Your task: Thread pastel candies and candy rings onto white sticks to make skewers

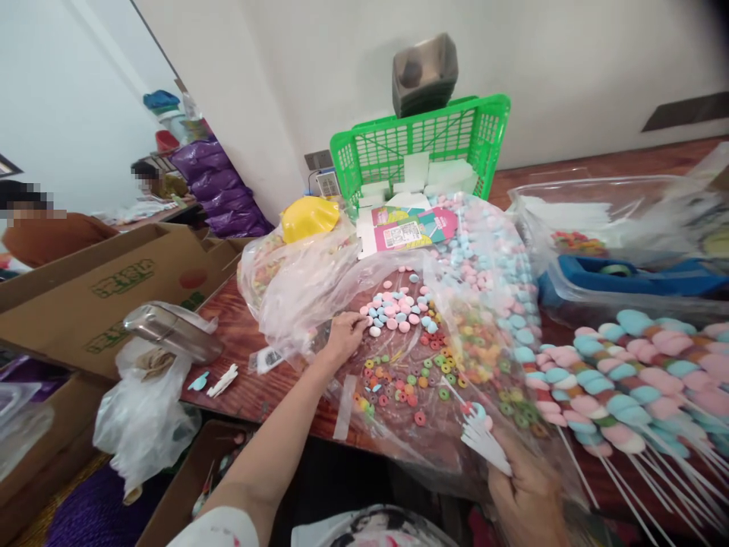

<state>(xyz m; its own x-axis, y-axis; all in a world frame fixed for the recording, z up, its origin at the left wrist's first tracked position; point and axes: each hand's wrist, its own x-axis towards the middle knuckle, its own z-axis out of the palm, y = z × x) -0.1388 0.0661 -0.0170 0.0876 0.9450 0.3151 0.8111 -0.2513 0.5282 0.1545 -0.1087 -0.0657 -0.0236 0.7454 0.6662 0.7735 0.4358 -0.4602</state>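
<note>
My left hand (pixel 346 336) is at the left edge of a pile of pink, blue and white marshmallows (pixel 396 311). Its fingers are drawn together; what lies between the fingertips is too small to make out. My right hand (pixel 527 475) is closed around a bundle of flat white sticks (pixel 481 444). Above the bundle, a thin skewer points up, with a few pink, blue and red pieces on it at the hand. Between my hands, colourful cereal rings (pixel 399 387) lie scattered on clear plastic sheeting.
Finished candy skewers (pixel 626 380) are heaped at the right. Behind them stands a clear tub (pixel 615 296) with a blue tape dispenser (pixel 638 275). A green basket (pixel 495 137), a bag of marshmallows (pixel 495 251) and a yellow bowl (pixel 310 219) stand at the back. A steel flask (pixel 171 330) lies left.
</note>
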